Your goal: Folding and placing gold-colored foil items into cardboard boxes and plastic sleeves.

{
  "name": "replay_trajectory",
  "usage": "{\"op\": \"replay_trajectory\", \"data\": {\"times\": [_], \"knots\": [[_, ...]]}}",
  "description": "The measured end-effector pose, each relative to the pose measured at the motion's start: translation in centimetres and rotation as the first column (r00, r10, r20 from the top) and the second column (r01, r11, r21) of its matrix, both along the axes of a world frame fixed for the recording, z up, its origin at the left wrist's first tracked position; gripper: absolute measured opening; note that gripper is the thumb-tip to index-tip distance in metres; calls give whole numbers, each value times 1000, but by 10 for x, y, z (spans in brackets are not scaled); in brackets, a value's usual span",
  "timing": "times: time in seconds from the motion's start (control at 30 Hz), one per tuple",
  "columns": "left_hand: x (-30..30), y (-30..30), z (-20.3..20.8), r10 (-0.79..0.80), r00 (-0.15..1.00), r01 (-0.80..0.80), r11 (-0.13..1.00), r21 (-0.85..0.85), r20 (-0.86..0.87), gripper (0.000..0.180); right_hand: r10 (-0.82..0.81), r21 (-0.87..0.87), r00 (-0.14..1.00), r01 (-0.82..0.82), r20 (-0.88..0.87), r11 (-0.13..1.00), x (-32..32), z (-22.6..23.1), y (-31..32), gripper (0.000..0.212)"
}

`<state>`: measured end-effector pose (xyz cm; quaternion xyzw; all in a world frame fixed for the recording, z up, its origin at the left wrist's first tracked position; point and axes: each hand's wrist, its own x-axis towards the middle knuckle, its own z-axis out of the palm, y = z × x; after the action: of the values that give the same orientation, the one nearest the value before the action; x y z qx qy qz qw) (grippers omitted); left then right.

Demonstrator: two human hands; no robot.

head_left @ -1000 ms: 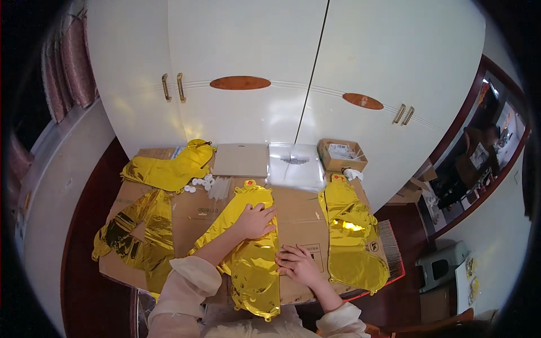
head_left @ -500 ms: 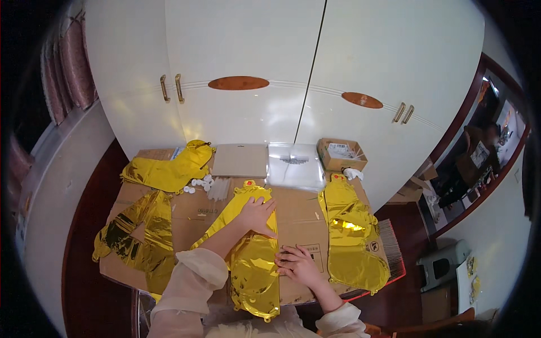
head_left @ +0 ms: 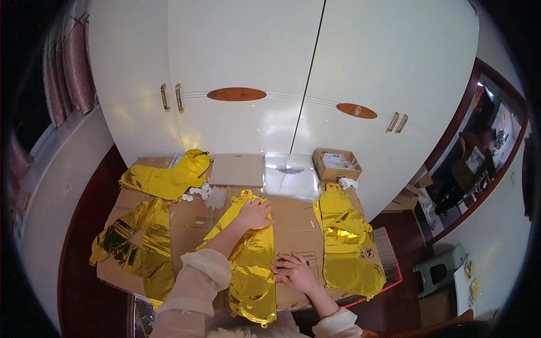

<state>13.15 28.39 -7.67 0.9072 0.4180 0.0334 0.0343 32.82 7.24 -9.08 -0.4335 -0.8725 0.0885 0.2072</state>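
A flat gold foil balloon lies lengthwise in front of me, folded along a straight right edge, with a red spot on its top end. My left hand rests on its upper part, fingers reaching to the right edge and slightly bent. Lower down, my right hand lies with fingers spread, their tips touching the balloon's right edge and the palm over the cardboard. Another gold foil balloon is laid out at the right. More gold foil balloons lie at the left, one spread out and one folded behind it.
Behind the balloons are a grey-brown flat board, a clear plastic packet, and a small open carton. White round pieces and clear strips lie near the folded balloon. A white cabinet stands behind; a grey stool is at right.
My left hand's fingers have shifted toward the balloon's right edge and the thumb is less stretched out. The right hand stays at the lower edge. The whole view has tilted up slightly.
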Motion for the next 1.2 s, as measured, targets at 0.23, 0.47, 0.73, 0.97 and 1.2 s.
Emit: {"op": "replay_trajectory", "data": {"times": [0.23, 0.47, 0.73, 0.97, 1.2], "knots": [[1, 11, 0, 70, 995, -80, 987, 139, 76, 65, -3, -15, 1000, 3, -12, 1000, 0, 2, -1, 28], [3, 26, 4, 144, 978, -169, 970, 172, 151, 58, -18, -26, 1000, 18, 0, 1000, -1, 2, -3, 29], [17, -60, 79, -256, 650, 456, 885, -97, 716, 22, -13, 22, 999, 14, -40, 1000, -2, 2, -1, 30], [-39, -273, 140, -166, 36, 993, -102, -53, 986, 36, -29, 19, 998, 30, -61, 999, -4, 8, -5, 31], [-32, -276, 160, -116, -96, 990, -116, 83, 988, 42, -30, 49, 994, 35, -107, 998, -1, 0, -6, 33]]}}
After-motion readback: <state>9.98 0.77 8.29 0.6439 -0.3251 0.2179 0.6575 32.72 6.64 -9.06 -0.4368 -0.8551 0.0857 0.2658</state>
